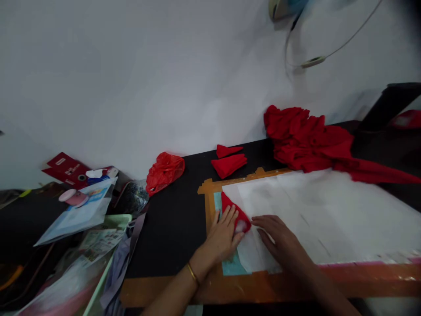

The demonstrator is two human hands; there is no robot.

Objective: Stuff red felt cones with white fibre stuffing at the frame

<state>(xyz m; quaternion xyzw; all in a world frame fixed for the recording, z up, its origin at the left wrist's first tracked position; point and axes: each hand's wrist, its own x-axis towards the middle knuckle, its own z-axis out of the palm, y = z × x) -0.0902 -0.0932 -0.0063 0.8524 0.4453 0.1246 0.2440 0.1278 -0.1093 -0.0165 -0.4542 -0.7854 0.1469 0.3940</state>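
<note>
A small triangular piece of red cloth lies at the left end of the white paper sheet, with a whitish patch near its lower right corner. My left hand rests flat on its left part, fingers spread and covering some of it. Just to the right, my right hand has its fingers stretched out, the tips at or very close to the cloth's right corner. Whether they touch it I cannot tell. Neither hand is closed round anything.
Behind the paper lie two folded red pieces and a large red cloth heap. A red plastic bag sits by the wall. Left of the black table stands a green-rimmed bin. Brown tape edges the table. A cable hangs above.
</note>
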